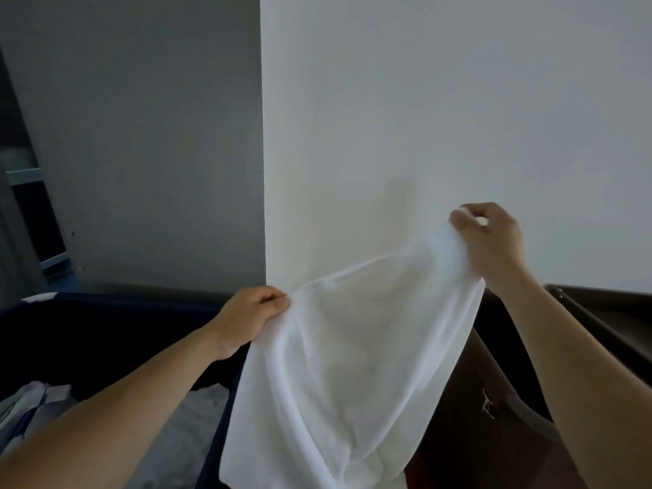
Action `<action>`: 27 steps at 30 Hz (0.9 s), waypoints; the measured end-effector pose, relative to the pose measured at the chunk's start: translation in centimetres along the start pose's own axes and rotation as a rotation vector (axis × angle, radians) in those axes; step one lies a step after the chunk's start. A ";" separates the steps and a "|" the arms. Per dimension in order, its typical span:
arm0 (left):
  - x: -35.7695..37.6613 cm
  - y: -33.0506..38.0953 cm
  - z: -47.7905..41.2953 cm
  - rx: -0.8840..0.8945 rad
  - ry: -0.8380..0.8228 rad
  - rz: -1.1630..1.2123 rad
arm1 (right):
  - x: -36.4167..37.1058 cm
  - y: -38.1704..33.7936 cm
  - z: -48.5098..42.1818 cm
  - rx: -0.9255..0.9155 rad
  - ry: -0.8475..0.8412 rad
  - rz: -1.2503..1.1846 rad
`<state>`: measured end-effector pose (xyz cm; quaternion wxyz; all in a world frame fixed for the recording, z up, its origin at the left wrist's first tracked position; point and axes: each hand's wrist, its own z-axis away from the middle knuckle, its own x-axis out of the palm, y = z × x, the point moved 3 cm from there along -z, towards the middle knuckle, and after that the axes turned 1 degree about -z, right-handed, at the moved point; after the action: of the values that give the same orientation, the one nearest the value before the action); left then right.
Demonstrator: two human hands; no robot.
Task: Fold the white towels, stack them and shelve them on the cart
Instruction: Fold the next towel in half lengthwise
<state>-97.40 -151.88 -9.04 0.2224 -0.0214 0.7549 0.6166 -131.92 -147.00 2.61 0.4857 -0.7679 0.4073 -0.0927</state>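
A white towel [345, 365] hangs in the air in front of me, held up by its top edge. My left hand [252, 314] pinches the towel's left corner at about the height of the bin's rim. My right hand [492, 238] grips the right corner, held higher and farther out. The cloth sags between the two hands and drapes down past the bottom of the view.
A dark blue laundry bin [106, 305] stands at the lower left with pale linen [31, 404] inside. A dark brown cart [599, 322] stands at the right. A white wall corner [263, 171] rises straight ahead.
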 end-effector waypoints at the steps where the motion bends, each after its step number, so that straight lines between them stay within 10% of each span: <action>1: 0.6 1.4 -0.4 0.037 -0.005 -0.095 | 0.9 -0.2 0.9 -0.043 -0.113 0.020; 7: 6.0 9.0 -1.5 0.344 0.059 -0.450 | 7.2 -0.1 8.9 -0.218 -0.717 0.028; 27: 6.3 5.0 -0.5 0.249 -0.019 -0.356 | 9.3 3.3 12.3 -0.101 -0.863 -0.003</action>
<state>-104.76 -149.60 -6.60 0.3357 -0.1208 0.8073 0.4700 -121.01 -146.11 -8.74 0.5730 -0.7597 0.1701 0.2562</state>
